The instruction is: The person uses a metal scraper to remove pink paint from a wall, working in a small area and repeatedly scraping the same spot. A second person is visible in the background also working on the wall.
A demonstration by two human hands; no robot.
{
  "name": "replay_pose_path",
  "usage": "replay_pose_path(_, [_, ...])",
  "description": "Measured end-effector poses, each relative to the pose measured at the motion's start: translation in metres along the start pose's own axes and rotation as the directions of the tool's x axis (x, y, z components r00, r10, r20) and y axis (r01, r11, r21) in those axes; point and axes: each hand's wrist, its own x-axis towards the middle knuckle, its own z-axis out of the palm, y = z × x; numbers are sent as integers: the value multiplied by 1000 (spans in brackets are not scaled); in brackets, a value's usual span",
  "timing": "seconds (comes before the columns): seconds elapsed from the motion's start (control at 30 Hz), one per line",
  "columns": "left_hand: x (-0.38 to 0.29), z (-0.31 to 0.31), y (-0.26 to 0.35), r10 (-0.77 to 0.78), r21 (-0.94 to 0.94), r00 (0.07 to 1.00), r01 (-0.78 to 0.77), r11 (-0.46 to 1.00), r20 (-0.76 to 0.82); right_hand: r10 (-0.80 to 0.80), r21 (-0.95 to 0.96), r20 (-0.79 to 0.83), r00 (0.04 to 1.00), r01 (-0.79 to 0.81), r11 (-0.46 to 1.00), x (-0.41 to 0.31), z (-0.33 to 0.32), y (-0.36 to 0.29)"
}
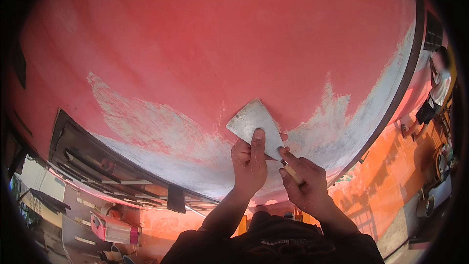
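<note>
A wide metal scraper blade lies close to a red-painted wall, just in front of me. My left hand grips the blade, its thumb flat on the metal face and its fingers behind. In my right hand is the scraper's short wooden handle, with the index finger reaching the base of the blade. Pale, rough patches show on the wall to the left, and a grey-white patch spreads on the right. Whether the blade touches the wall, I cannot tell.
A dark-framed window with bars is at the lower left. Beyond it stands a pink and white box near several containers. Another person stands at the far right by the wall, above an orange floor. A dark strip edges the wall.
</note>
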Motion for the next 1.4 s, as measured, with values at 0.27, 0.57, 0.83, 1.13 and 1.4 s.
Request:
replay_pose_path(0.27, [-8,6,-7,-49,-8,998,49,999,-42,28,19,35,999,-28,999,-8,-5,0])
replay_pose_path(0.57, [-13,11,-15,-41,-55,996,37,998,-73,5,-6,46,999,-4,1000,-14,-9,3])
replay_pose_path(0.83, [-22,13,-16,-78,-14,994,77,997,-70,-37,0,-26,999,37,999,-29,-2,9])
replay_pose_path(1.13, [-21,12,-11,-83,-18,994,82,996,-75,22,28,-5,1000,-21,999,-26,-4,1])
replay_pose_path(1.4, [-17,10,-8,-78,-11,993,77,997,-88,-35,15,-12,999,35,999,-19,-3,4])
